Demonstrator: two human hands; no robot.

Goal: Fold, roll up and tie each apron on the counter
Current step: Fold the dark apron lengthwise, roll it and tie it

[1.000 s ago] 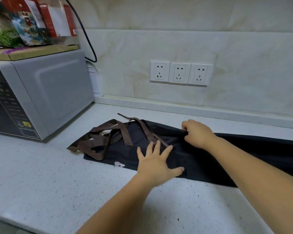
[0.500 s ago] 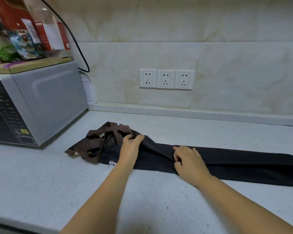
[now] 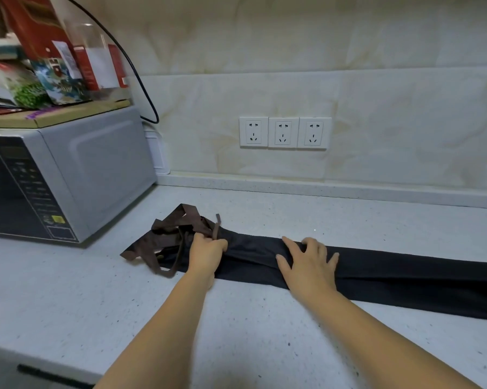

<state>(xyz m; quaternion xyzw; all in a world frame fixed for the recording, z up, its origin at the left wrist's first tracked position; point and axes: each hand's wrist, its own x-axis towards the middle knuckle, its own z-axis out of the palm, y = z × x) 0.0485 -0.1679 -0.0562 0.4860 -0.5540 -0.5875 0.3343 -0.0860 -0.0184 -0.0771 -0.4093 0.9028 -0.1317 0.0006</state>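
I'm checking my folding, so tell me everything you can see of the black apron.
The black apron looks like matte cloth, folded into a long narrow band lying on the speckled counter and cut off by the right edge. Its brown straps lie bunched at the other end. The left hand grips that end; the right hand presses flat on the band beside it.

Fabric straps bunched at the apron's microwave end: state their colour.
Brown; the fabric straps contrast with the black folded apron. Head view shows them best.
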